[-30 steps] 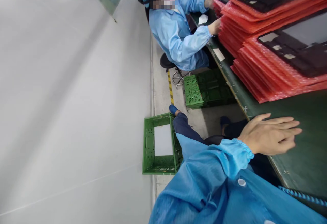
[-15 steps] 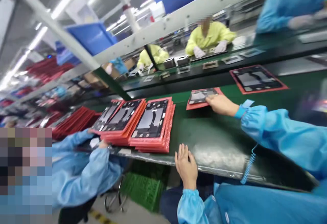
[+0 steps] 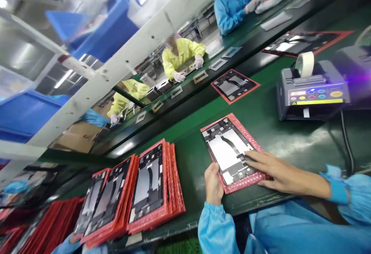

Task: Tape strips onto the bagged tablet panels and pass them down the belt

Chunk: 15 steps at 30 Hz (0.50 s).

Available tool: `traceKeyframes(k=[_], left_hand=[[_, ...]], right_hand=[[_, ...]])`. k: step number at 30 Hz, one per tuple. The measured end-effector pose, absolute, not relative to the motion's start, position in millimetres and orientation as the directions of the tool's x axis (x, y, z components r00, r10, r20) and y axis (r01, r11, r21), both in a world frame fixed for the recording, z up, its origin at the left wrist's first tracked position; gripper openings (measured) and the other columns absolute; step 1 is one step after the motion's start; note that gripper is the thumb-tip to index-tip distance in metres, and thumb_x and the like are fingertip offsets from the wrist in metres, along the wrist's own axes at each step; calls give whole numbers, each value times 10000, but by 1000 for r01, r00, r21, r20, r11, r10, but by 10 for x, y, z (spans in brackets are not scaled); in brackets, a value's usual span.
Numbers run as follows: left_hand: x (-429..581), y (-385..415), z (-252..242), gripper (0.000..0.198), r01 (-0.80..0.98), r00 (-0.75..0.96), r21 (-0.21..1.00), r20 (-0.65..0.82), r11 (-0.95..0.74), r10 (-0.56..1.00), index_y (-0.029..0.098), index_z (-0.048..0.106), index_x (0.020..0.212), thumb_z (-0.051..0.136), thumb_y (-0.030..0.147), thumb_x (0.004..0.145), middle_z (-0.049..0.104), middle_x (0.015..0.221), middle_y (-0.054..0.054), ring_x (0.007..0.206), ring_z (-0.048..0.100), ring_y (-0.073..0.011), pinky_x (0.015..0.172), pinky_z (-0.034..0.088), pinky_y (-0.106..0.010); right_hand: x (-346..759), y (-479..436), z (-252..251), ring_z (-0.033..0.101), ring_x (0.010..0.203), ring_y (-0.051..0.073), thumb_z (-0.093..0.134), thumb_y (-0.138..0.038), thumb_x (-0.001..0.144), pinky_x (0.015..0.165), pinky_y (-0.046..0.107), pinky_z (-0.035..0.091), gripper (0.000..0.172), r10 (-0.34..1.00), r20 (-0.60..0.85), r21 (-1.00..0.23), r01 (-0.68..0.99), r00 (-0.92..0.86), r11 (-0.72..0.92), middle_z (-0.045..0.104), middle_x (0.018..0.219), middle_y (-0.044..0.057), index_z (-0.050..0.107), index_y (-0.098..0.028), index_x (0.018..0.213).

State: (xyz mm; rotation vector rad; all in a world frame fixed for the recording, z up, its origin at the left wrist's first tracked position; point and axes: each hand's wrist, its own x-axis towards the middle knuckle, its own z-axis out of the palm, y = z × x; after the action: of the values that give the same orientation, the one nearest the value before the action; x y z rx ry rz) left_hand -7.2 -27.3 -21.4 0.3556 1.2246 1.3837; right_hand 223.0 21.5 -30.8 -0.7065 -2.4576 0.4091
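A tablet screen panel [image 3: 228, 149] with a black and silver back lies on a red bubble-wrap bag [image 3: 246, 180] on the green bench in front of me. My left hand [image 3: 213, 182] is closed on the near left edge of the bag, its thumb on top. My right hand [image 3: 278, 173] lies over the right edge with its fingers stretched out, the tips touching the panel. To the left, stacked red bags hold a similar panel [image 3: 147, 180] on top, beside another stack with a panel [image 3: 111, 198].
A tape dispenser [image 3: 314, 88] with a tape roll stands at the right, its cable running to the bench edge. Farther back lie another bagged panel [image 3: 234, 86] and one at the upper right [image 3: 304, 41]. Co-workers sit across the belt [image 3: 185, 95]; a co-worker's hand touches the left stack.
The bagged panel has come nearer to me from the far side of the bench. My left hand, previously empty at the edge, now grips it. My view has turned right.
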Motion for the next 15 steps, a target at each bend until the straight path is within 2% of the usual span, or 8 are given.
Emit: traceKeyframes(k=[2, 4, 5, 7, 11, 13, 15], left_hand=[[-75, -306, -227, 322, -529, -250, 800, -466, 283, 849, 103, 622, 928, 689, 339, 719, 668, 981, -137, 909, 643, -228, 834, 498, -359], [-55, -351, -202, 296, -537, -243, 784, -498, 312, 832, 125, 608, 974, 652, 327, 762, 661, 1013, -128, 929, 638, -219, 835, 496, -347], [-34, -365, -182, 292, -548, -238, 770, -517, 326, 822, 138, 600, 1004, 633, 324, 781, 656, 1032, -124, 944, 634, -217, 839, 494, -343], [24, -372, -147, 295, -573, -230, 740, -559, 354, 797, 163, 586, 1047, 615, 317, 798, 648, 1059, -117, 960, 628, -213, 847, 488, -338], [117, -378, -122, 299, -533, -257, 735, -613, 419, 747, 179, 591, 1031, 617, 354, 790, 652, 1052, -111, 925, 637, -209, 803, 501, -316], [106, -412, -116, 324, -388, -289, 775, -616, 499, 732, 155, 605, 1011, 584, 403, 803, 670, 979, -114, 860, 648, -210, 747, 516, -315], [59, -458, -110, 381, -80, -412, 815, -551, 573, 726, 133, 621, 1019, 558, 443, 807, 679, 891, -110, 786, 649, -212, 716, 524, -334]], right_hand=[[2260, 402, -194, 524, 1105, 273, 532, -346, 824, 881, 390, 449, 444, 744, 366, -613, 456, -559, 645, 522, 1248, 167, 539, -142, 1219], [2244, 614, -108, 611, 857, 229, 494, -363, 849, 730, 336, 485, 395, 874, 246, -743, 498, -418, 448, 634, 990, 131, 569, -133, 1161], [2225, 708, -90, 608, 735, 201, 480, -368, 857, 648, 306, 475, 379, 905, 171, -788, 498, -389, 363, 644, 860, 97, 577, -132, 1138], [2172, 842, -99, 558, 580, 156, 473, -394, 861, 525, 260, 420, 389, 930, 26, -859, 467, -367, 208, 616, 722, 40, 565, -139, 1141], [2070, 906, -207, 479, 517, 124, 494, -443, 847, 450, 231, 337, 389, 942, -127, -931, 365, -310, -5, 547, 644, -10, 574, -156, 1097], [2053, 886, -247, 458, 526, 124, 514, -445, 835, 456, 234, 335, 374, 947, -159, -943, 326, -279, -62, 524, 619, -12, 593, -146, 1046], [2065, 859, -268, 444, 529, 121, 536, -444, 824, 461, 236, 342, 389, 950, -186, -958, 261, -251, -119, 519, 621, -11, 587, -134, 1053]])
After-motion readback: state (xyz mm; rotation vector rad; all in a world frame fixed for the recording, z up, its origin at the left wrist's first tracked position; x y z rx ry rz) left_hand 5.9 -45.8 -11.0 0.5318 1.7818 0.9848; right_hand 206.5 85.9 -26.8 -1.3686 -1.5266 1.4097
